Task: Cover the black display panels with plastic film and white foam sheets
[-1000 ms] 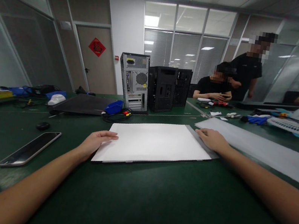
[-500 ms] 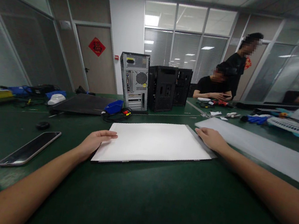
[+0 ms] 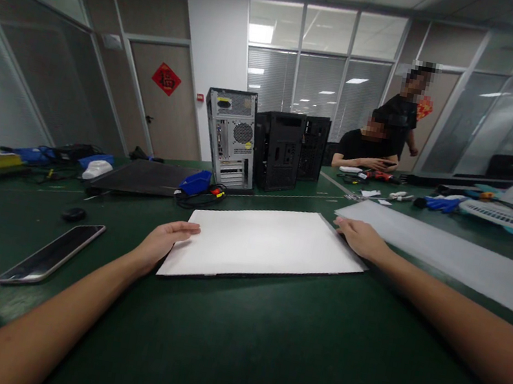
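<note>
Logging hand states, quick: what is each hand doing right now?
Left hand: open, fingers on the white sheet, left edge.
Right hand: open, resting on its right edge.

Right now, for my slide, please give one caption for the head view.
Left hand and right hand rest on opposite ends of a white sheet on a green table, smartphone nearby.

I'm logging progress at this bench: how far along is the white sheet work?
Done: the white sheet lies flat on the green table, over a dark panel whose edge shows along its near side. In hand: the left hand touches its left edge, and the right hand lies on its far right corner. Left, perhaps: the long pale sheet beside it, untouched.
</note>
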